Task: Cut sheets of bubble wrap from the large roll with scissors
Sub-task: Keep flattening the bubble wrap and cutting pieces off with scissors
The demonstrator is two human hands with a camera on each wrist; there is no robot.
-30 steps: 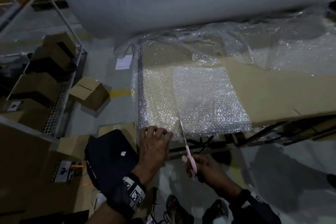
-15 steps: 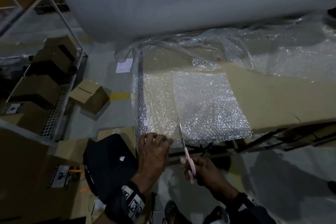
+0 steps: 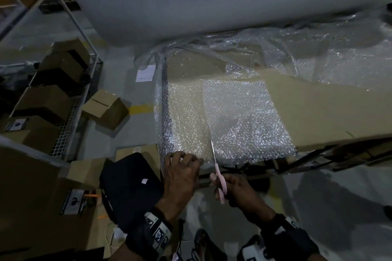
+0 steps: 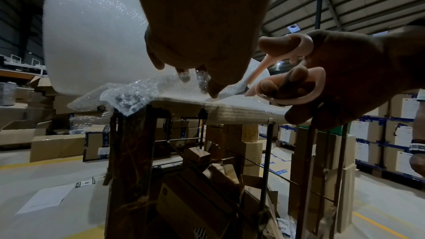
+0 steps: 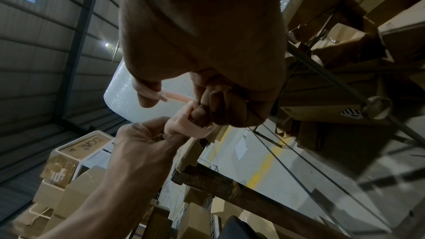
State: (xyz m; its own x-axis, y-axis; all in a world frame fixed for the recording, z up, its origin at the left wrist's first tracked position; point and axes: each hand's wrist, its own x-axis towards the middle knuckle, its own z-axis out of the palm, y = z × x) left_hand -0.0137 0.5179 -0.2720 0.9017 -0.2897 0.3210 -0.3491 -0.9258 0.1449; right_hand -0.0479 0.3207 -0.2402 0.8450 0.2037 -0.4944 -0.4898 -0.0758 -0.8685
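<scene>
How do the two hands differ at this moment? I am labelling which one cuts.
The right hand has its fingers through the pink-handled scissors; the left hand holds no tool. The left hand rests on the clear bubble wrap sheet at the table's near edge; the right hand is off that edge, below it. Both wear wrist cameras.

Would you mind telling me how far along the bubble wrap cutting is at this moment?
Done: bubble wrap is pulled from the large roll across the cardboard top. In hand: the left hand presses its near edge while the right hand works pink scissors in from that edge. Left: most of the cut toward the roll.
</scene>
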